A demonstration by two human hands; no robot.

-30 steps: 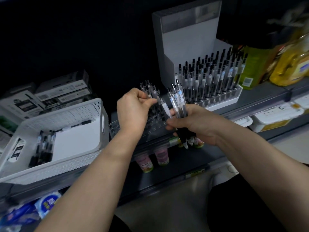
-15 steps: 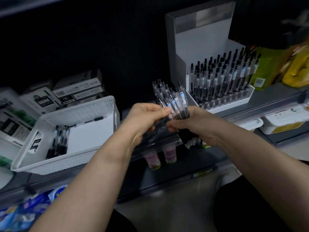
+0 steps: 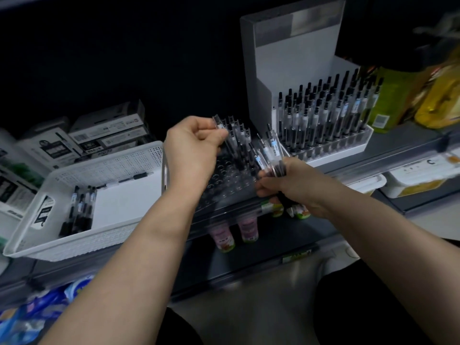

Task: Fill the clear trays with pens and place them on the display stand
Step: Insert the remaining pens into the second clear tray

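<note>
A clear tray with rows of round holes lies on the dark shelf between my hands; several pens stand in its far rows. My left hand pinches a single clear pen over the tray's far left part. My right hand grips a bundle of pens at the tray's right edge, tips down. Behind it stands the white display stand, and on its step sits a filled tray packed with upright pens.
A white perforated basket at the left holds a few loose pens and a white sheet. Pen boxes are stacked behind it. Small bottles stand on the shelf below. Yellow and green bottles crowd the right.
My left hand has taken one pen from the bundle and lifted it back and left over the tray. My right hand still holds the bundle.
</note>
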